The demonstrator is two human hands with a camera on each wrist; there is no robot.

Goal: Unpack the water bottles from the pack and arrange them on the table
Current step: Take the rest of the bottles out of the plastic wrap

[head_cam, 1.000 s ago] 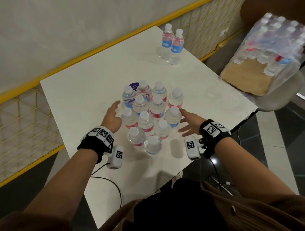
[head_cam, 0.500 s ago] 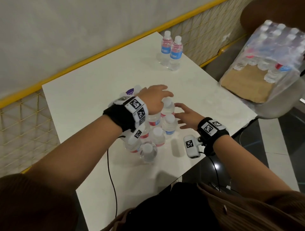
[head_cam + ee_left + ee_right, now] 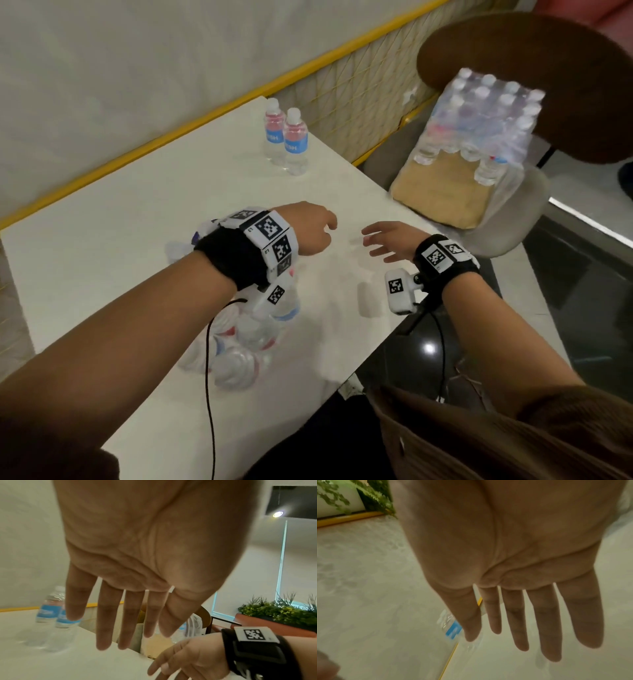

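White bench [image 3: 102, 219] has bare room ahead of both hands, up to two bottles [image 3: 287, 144] near its far edge. Wrapped pack [image 3: 479, 126] sits on a chair off its right edge. Bottle cluster [image 3: 246, 335] lies under the left forearm. Left hand [image 3: 308, 233] and right hand [image 3: 394, 240] hover with fingers [image 3: 104, 622] spread, holding nothing.

I see my left hand [image 3: 310, 229] raised over the white bench [image 3: 113, 240], its forearm covering most of a blurred cluster of bottles [image 3: 246, 339] near the front edge, while my right hand [image 3: 394, 240] hovers to its right with fingers spread and holding nothing. Two bottles [image 3: 287, 140] with blue labels stand upright and touching at the far corner, well apart from the cluster. Off the bench to the right, the wrapped pack [image 3: 479, 126] sits tilted on a chair [image 3: 524, 198].
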